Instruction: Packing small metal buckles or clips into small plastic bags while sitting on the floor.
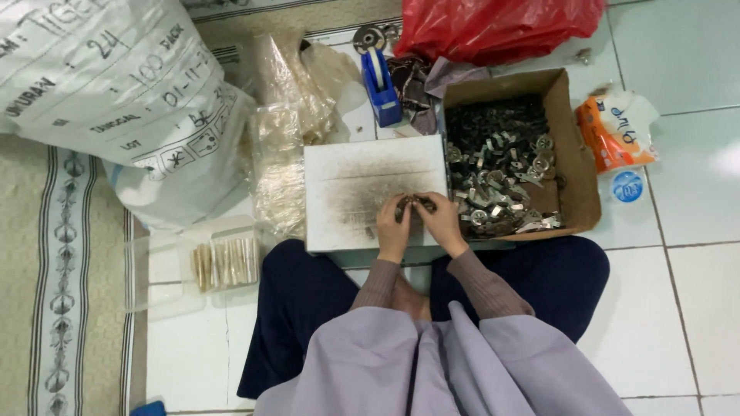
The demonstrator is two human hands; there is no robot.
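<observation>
Two Hands Meet Over a Small Metal Piece

Two hands work close together at the front edge of a white board (362,181) smudged with dark grime, which rests across the lap of a person sitting cross-legged on a tiled floor (678,308). The left hand (395,227) comes up from a brownish ribbed sleeve, wrist straight, fingers curled inward and pinched on a small metal part (408,203). The right hand (441,219) angles in from the other side, its fingers likewise bent and closed on the same part, so the fingertips of both hands nearly touch. The part itself is too small to make out in detail.

Just beside the right hand sits an open cardboard box (574,154) heaped with similar grey metal pieces. Behind the board stand a blue tape dispenser (380,81) and a red plastic bag (493,27). Left of the board lie crumpled clear bags (281,146), a large white sack (116,92) and a clear tray of pale sticks (223,262).
</observation>
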